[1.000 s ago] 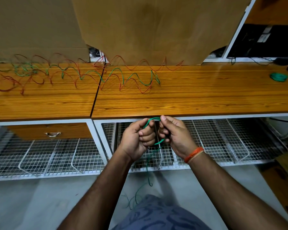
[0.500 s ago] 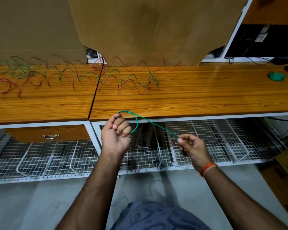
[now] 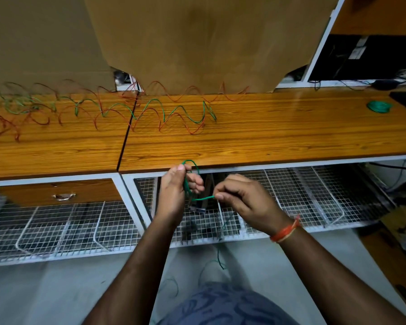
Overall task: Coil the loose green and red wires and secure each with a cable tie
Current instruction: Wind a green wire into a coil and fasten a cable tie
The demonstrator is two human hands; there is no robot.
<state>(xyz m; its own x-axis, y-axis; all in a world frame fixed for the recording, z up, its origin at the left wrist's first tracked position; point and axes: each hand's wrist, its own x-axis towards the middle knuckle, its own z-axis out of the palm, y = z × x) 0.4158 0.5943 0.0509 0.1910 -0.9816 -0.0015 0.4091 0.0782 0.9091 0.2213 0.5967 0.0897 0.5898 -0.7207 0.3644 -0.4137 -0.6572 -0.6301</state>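
Both hands hold one thin green wire [image 3: 201, 198] below the wooden table [image 3: 267, 141]: my left hand [image 3: 176, 186] grips its loops, my right hand [image 3: 242, 198] pinches its strand.

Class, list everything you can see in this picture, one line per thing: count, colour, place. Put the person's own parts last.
green wire in hand: one, green, looped in the left hand, running to the right hand, tail hanging toward the floor
loose wires: several, green and red, wavy, on the tabletop's left and middle
coiled wire: one, green, tabletop far right
tables: two, orange-brown wood, side by side
wire racks: white, under the tables
cardboard sheets: brown, behind the tables
wristband: one, orange, right wrist
left hand: holds the loop
right hand: pinches the wire
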